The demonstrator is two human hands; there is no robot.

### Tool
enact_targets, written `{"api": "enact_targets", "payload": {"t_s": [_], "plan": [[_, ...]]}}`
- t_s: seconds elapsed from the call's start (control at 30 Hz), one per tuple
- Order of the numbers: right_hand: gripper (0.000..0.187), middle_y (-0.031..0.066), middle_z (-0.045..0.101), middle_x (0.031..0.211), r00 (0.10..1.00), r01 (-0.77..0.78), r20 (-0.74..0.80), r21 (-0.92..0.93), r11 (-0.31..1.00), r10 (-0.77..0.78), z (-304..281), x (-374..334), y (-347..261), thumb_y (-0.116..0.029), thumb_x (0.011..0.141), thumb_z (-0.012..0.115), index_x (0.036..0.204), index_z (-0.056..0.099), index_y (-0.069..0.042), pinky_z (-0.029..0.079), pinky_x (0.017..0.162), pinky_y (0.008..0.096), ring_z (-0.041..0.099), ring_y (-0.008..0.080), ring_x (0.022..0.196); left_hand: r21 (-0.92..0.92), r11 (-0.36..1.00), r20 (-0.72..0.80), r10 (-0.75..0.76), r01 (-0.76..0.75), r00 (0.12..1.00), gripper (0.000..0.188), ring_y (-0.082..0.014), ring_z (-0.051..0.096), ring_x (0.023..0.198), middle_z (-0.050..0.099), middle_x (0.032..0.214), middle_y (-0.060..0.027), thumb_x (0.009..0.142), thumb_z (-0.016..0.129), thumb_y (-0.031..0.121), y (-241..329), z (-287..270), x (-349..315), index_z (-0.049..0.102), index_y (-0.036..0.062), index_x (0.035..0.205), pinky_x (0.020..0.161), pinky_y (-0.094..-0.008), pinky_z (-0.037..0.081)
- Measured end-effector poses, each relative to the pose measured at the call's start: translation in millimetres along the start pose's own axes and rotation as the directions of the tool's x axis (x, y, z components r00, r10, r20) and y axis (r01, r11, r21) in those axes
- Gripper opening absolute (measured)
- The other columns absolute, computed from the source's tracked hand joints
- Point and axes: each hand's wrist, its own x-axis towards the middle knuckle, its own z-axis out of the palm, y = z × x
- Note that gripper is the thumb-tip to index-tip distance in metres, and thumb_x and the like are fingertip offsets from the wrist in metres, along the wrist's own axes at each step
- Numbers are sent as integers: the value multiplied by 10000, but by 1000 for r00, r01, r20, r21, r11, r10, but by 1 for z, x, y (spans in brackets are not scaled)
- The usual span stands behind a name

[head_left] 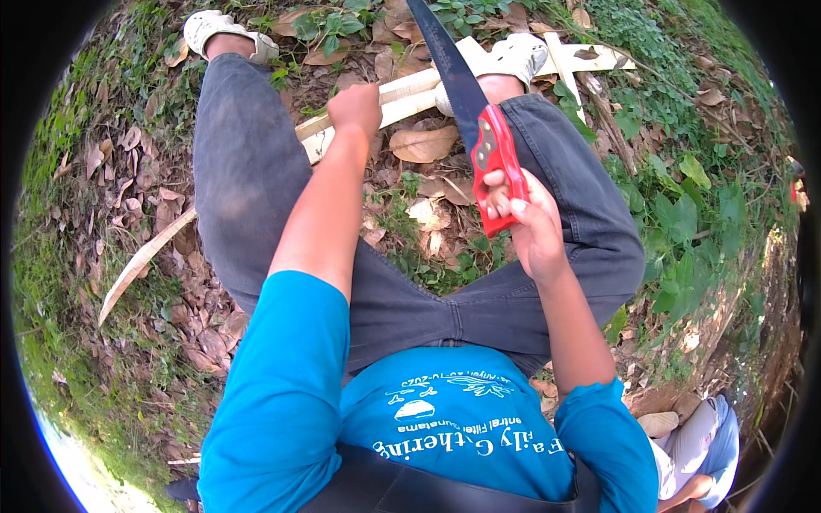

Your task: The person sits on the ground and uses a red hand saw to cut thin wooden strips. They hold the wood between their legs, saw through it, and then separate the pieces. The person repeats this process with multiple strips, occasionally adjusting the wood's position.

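In my right hand is a handsaw, its red handle held in my curled fingers. The saw's dark toothed blade points up and away from me, above the ground between my feet. My left hand is closed in a fist on a pale wooden strip; its fingertips are hidden. Alongside lies another pale strip, running toward my right foot. The saw blade covers part of the wood, and whether it touches is unclear.
My white clog on the right stands against crossed pale slats. A curved wooden strip lies at left. Dry leaves and green plants cover the ground. Another person is at the lower right.
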Motion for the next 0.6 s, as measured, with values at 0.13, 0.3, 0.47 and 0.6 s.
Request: {"api": "enact_targets", "payload": {"t_s": [0.13,0.3,0.47,0.6], "plan": [[310,-6,538,855,997,53,-57,-93,994,-59,12,29,17,-157,980,558,1220,604,33,454,795,270,524,87,806,3,995,-2,99,-99,995,220,-339,747,923,771,976,-114,883,673,301,-3,-2,-4,729,156,1040,769,-475,597],[286,-36,563,727,949,51,-272,-366,929,-159,7,46,61,-285,1060,635,963,679,-20,388,554,211,485,27,617,2,993,73,116,-117,990,300,-332,740,998,765,1066,-117,887,686,366,-15,-14,14,737,159,1098,838,-471,602],[301,-23,525,657,916,34,-340,-466,884,-214,16,51,73,-243,1026,673,829,639,-18,372,549,275,445,58,603,28,998,182,53,-59,982,303,-321,730,1048,759,1121,-115,889,679,337,-9,-22,20,735,166,1133,877,-466,596],[301,-5,491,631,914,67,-312,-515,855,-260,14,51,74,-207,1005,689,782,611,-21,369,553,311,430,85,590,28,997,175,59,-65,983,304,-322,734,1034,762,1114,-110,887,681,333,-13,-16,23,736,168,1137,866,-462,601]]}}
